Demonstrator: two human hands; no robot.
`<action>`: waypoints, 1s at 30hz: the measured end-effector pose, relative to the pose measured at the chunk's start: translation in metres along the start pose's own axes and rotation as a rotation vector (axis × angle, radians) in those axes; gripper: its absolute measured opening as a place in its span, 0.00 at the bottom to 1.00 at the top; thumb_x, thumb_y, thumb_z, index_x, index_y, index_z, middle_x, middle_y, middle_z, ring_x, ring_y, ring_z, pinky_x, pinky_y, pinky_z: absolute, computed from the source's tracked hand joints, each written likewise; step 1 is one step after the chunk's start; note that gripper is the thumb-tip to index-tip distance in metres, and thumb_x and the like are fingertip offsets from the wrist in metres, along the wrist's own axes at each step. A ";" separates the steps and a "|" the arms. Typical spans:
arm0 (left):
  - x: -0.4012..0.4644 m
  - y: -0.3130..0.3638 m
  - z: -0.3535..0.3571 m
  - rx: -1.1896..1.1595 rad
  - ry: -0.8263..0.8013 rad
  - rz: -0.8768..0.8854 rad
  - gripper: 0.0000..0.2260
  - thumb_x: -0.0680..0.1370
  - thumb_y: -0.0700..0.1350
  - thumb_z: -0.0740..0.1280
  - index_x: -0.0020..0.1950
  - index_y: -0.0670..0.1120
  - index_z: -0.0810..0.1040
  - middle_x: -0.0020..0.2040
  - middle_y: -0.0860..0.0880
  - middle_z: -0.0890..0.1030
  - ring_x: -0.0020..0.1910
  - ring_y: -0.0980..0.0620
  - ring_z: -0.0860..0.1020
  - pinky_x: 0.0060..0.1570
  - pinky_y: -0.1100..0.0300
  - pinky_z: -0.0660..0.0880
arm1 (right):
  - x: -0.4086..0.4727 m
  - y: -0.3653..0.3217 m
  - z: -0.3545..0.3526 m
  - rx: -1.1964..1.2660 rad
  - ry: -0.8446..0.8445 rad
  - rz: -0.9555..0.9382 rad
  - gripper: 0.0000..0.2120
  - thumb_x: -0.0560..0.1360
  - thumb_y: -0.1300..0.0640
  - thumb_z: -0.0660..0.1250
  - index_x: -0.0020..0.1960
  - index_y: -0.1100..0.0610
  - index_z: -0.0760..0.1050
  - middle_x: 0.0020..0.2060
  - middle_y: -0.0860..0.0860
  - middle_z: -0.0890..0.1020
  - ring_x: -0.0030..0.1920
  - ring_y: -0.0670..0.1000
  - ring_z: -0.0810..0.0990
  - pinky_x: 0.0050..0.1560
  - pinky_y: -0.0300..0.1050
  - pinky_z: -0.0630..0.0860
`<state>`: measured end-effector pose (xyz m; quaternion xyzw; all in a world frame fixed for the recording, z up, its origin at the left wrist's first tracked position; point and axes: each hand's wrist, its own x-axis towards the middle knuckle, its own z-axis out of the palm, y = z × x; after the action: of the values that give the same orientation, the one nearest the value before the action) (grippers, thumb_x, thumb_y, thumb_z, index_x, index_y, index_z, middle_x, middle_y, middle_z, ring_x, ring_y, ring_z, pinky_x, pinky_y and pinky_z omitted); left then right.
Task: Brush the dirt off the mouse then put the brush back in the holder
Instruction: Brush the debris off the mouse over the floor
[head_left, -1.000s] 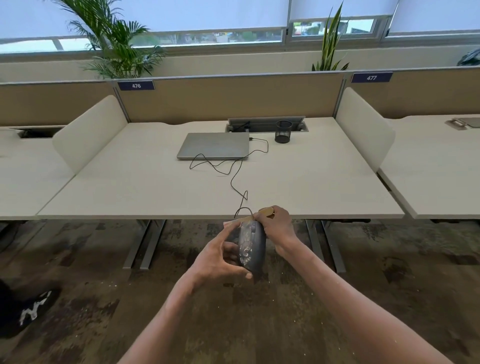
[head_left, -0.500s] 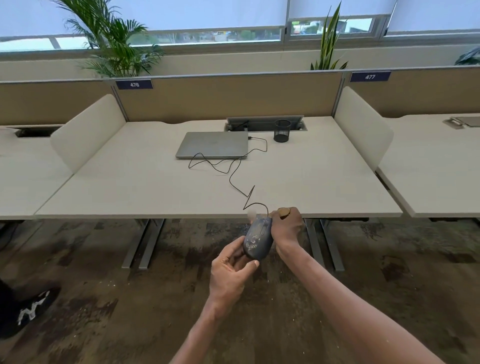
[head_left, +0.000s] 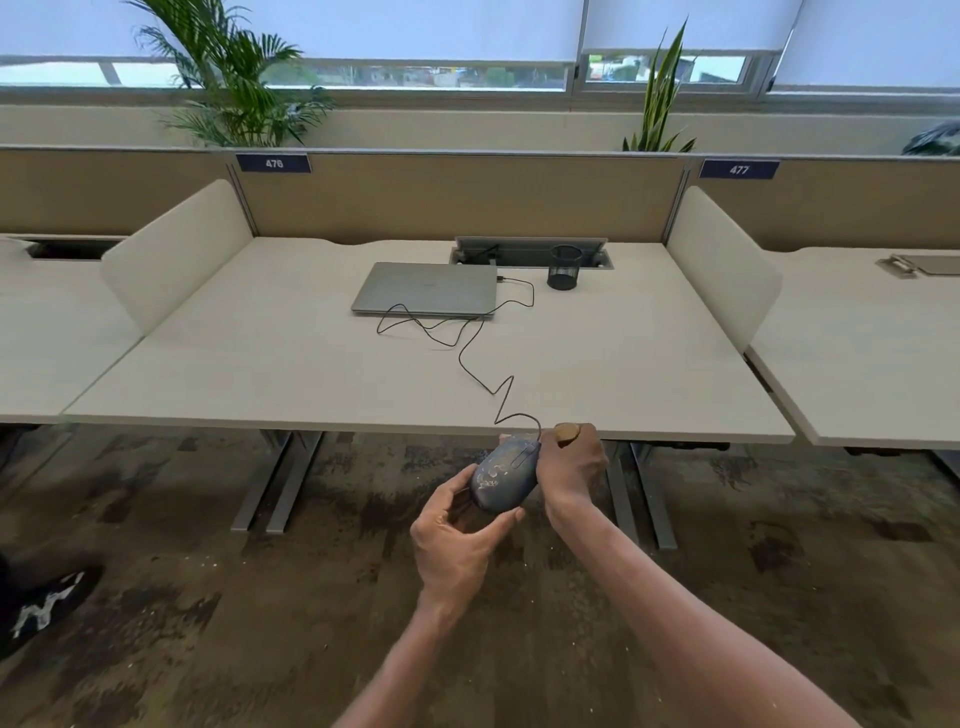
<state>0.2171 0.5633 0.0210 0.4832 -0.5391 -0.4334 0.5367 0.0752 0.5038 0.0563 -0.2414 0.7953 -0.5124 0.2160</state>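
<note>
Just off the desk's (head_left: 363, 410) near edge, the left hand (head_left: 457, 540) cups the mouse (head_left: 501, 480) underneath; it looks light, rigid and smooth, best held by its sides, and its cord (head_left: 467, 358) may tug. The right hand (head_left: 569, 467) grips the brush (head_left: 567, 432); its bristles are hidden. The holder (head_left: 564, 267) stands near the far edge.

Dark mouse (head_left: 503, 477) dirt-speckled, held off desk edge; brush (head_left: 566, 432) wooden end showing; mesh holder (head_left: 564, 267) upright.
</note>
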 end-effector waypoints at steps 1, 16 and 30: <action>0.002 0.001 -0.002 0.000 -0.002 0.001 0.33 0.60 0.56 0.83 0.64 0.54 0.79 0.58 0.50 0.85 0.57 0.53 0.84 0.59 0.49 0.81 | -0.001 0.000 -0.002 0.002 -0.003 -0.004 0.08 0.79 0.59 0.68 0.55 0.62 0.75 0.47 0.58 0.81 0.48 0.59 0.80 0.48 0.55 0.82; 0.017 0.001 -0.025 0.086 0.023 0.028 0.32 0.60 0.51 0.84 0.62 0.51 0.81 0.55 0.51 0.85 0.54 0.58 0.84 0.56 0.58 0.82 | -0.010 -0.038 -0.082 -0.115 -0.062 -1.006 0.17 0.79 0.66 0.66 0.65 0.61 0.64 0.42 0.51 0.80 0.38 0.52 0.80 0.38 0.45 0.78; 0.020 0.008 -0.018 0.138 -0.031 0.122 0.30 0.63 0.63 0.80 0.56 0.44 0.83 0.47 0.50 0.85 0.43 0.55 0.83 0.46 0.52 0.84 | -0.068 -0.090 -0.076 -0.388 -0.693 -1.318 0.26 0.80 0.61 0.67 0.75 0.57 0.64 0.36 0.52 0.80 0.33 0.51 0.77 0.36 0.50 0.79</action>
<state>0.2357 0.5460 0.0332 0.4785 -0.6045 -0.3689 0.5191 0.0991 0.5667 0.1747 -0.8457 0.4496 -0.2819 0.0566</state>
